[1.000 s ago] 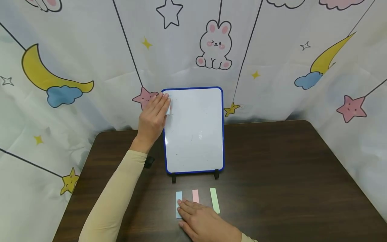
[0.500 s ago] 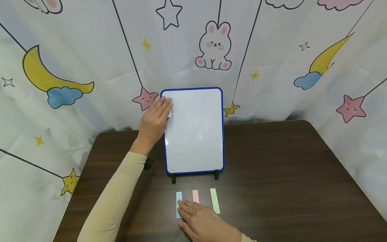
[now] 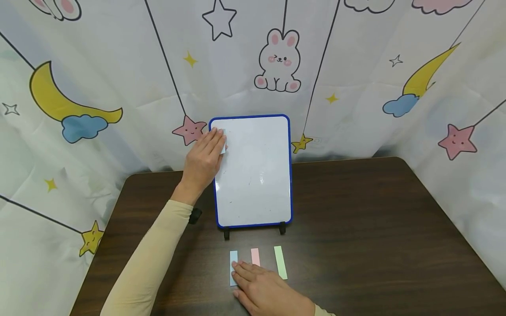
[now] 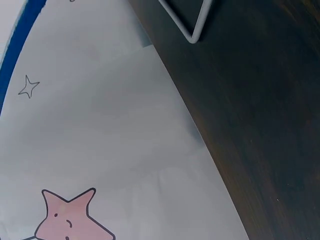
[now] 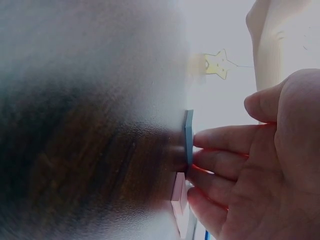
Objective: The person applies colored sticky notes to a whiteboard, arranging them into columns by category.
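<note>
A whiteboard [image 3: 257,180] with a blue frame stands upright at the table's back. Against its upper left part, my left hand [image 3: 201,160] presses a pale blue slip of paper [image 3: 223,148] with straight fingers, covering most of it. On the table in front lie narrow sticky-note pads: a blue pad [image 3: 233,258], a pink pad [image 3: 255,255] and a green pad [image 3: 280,263]. My right hand [image 3: 262,285] rests palm down, fingertips over the blue pad's edge and hiding the pink pad's near end. In the right wrist view, its relaxed fingers lie by the blue pad [image 5: 189,140] and pink pad [image 5: 177,189].
Black feet [image 3: 227,233] hold up the board's lower edge. A pale metal wire leg [image 4: 192,32] shows in the left wrist view. Behind the dark wooden table [image 3: 356,228] hangs a white cloth [image 3: 348,127] printed with moons, stars and a rabbit.
My left hand has slid slightly down and to the right on the whiteboard, and the pale blue slip has shifted with it. My right hand and the pads stay as they were.
</note>
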`<state>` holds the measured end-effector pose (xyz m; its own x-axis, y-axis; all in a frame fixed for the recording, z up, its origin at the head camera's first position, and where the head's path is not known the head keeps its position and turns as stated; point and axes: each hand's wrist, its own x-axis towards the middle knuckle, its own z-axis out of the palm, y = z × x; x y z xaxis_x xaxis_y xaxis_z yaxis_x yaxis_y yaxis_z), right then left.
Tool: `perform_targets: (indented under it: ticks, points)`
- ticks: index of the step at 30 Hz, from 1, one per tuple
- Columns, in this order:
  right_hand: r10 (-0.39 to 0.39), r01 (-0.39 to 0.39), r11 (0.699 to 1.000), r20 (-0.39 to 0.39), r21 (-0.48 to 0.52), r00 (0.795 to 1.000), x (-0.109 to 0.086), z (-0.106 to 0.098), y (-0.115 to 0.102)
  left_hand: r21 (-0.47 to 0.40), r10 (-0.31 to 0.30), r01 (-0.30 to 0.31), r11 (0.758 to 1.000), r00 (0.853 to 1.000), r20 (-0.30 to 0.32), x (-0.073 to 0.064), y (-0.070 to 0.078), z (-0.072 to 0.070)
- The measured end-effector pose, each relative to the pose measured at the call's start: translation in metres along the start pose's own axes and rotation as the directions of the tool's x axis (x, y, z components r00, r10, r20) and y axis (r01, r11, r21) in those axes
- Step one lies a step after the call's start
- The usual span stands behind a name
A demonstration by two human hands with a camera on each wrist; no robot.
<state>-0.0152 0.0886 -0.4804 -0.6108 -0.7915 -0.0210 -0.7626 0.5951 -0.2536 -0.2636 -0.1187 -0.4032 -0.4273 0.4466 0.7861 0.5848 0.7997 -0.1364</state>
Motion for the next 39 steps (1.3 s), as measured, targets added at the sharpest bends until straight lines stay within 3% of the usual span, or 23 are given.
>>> perform_targets:
  ticks: [9, 18, 31, 34, 39]
  points:
    - [-0.01, 0.009, 1.0, -0.034, -0.021, 0.999, -0.001, 0.001, -0.001, 0.012, -0.018, 0.018, 1.0, 1.0, -0.012, 0.001, 0.005, 0.0]
    - [0.01, -0.01, 1.0, 0.003, -0.003, 1.0, 0.0, 0.001, -0.002, 0.01, -0.014, 0.014, 1.0, 1.0, 0.014, -0.002, 0.002, 0.0]
    - [-0.004, 0.002, 1.0, -0.046, -0.026, 0.999, -0.003, -0.007, -0.002, 0.016, -0.022, 0.021, 1.0, 1.0, 0.021, -0.001, 0.004, 0.0]
    - [0.041, -0.041, 0.999, -0.076, -0.007, 0.996, -0.004, -0.012, 0.002, 0.019, -0.019, 0.018, 1.0, 1.0, 0.021, -0.001, 0.003, 0.0]
    - [0.189, -0.186, 0.982, -0.122, 0.033, 0.974, -0.005, -0.021, 0.018, 0.009, -0.02, 0.02, 1.0, 1.0, 0.019, -0.004, 0.003, 0.001]
